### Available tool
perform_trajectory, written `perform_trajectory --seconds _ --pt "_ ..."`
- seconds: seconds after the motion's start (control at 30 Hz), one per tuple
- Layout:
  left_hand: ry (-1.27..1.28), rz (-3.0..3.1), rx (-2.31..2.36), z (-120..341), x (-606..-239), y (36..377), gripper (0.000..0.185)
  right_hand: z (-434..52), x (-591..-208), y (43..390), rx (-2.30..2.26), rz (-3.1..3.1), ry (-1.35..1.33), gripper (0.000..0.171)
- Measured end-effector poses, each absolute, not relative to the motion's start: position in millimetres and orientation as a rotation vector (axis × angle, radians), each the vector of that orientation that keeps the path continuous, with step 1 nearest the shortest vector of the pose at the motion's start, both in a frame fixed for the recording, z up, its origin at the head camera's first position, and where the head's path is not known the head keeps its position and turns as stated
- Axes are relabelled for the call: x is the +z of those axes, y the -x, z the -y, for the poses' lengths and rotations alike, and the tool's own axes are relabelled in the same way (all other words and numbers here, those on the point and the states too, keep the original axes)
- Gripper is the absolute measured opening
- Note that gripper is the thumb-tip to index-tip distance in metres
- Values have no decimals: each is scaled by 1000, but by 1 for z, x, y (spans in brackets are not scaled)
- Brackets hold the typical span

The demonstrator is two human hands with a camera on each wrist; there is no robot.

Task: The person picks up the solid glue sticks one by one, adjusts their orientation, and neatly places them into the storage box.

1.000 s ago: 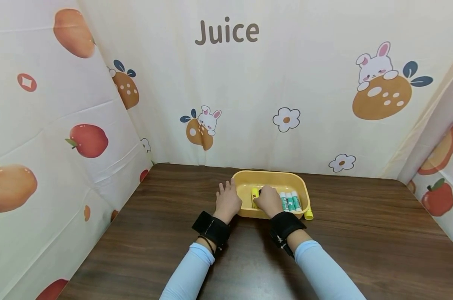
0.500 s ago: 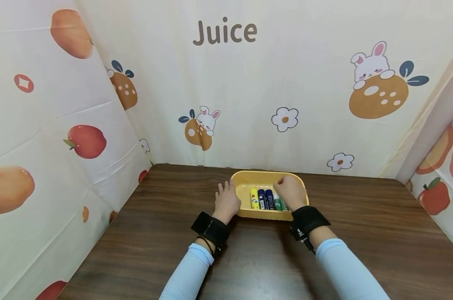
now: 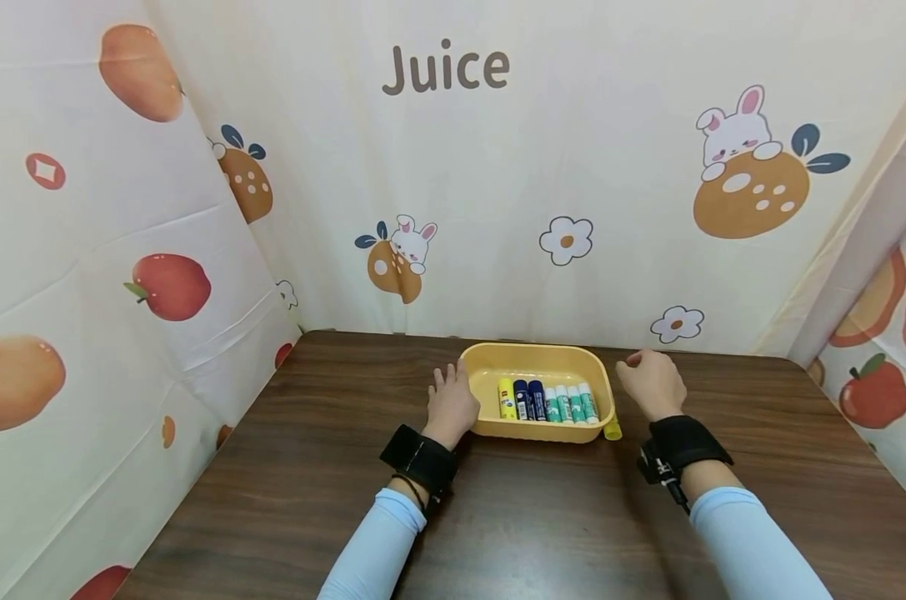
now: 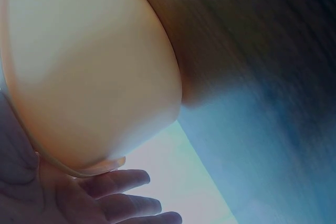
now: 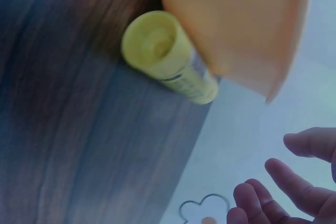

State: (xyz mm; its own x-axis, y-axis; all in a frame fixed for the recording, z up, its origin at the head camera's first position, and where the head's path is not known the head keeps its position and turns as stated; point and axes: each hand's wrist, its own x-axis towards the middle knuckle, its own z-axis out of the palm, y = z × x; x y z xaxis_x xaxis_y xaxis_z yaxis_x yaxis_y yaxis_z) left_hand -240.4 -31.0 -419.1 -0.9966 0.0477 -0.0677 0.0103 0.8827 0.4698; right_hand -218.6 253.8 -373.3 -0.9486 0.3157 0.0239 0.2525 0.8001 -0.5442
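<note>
A pale yellow basin (image 3: 538, 432) sits at the table's far side. Inside, in a row, lie a yellow glue stick (image 3: 507, 398), two dark blue sticks (image 3: 521, 400) and several white-capped green glue sticks (image 3: 577, 405). My left hand (image 3: 453, 407) rests at the basin's left rim, fingers spread; the left wrist view shows the rim crossing its palm side. Just right of the basin, my right hand (image 3: 653, 385) hovers with thumb and fingers (image 5: 294, 182) apart, holding nothing. Another yellow glue stick (image 5: 173, 56) lies against the basin's right outer wall, partly hidden in the head view.
The dark wooden table (image 3: 513, 517) spreads in front of the basin and to both sides. A cream curtain (image 3: 498, 167) printed with fruit and rabbits hangs right behind the table's back edge. A similar printed sheet (image 3: 85, 292) hangs on the left.
My right hand has lifted from the sticks in the basin and moved right, past its right rim. The row of sticks is uncovered now. My left hand has stayed at the left rim.
</note>
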Motion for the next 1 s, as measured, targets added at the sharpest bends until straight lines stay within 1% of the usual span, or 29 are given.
perform_trajectory --seconds 0.3,0.7,0.83,1.0 --pt "-48 -2978 729 31 -419 240 65 -265 -387 214 837 2932 465 42" --pt "-48 -2971 714 31 -418 240 64 -263 -403 216 845 3031 465 47" --pt "-48 -2973 705 31 -419 240 64 -262 -409 217 849 3059 423 49" --pt "-44 -2976 692 30 -420 240 64 -262 -415 216 849 3114 353 44"
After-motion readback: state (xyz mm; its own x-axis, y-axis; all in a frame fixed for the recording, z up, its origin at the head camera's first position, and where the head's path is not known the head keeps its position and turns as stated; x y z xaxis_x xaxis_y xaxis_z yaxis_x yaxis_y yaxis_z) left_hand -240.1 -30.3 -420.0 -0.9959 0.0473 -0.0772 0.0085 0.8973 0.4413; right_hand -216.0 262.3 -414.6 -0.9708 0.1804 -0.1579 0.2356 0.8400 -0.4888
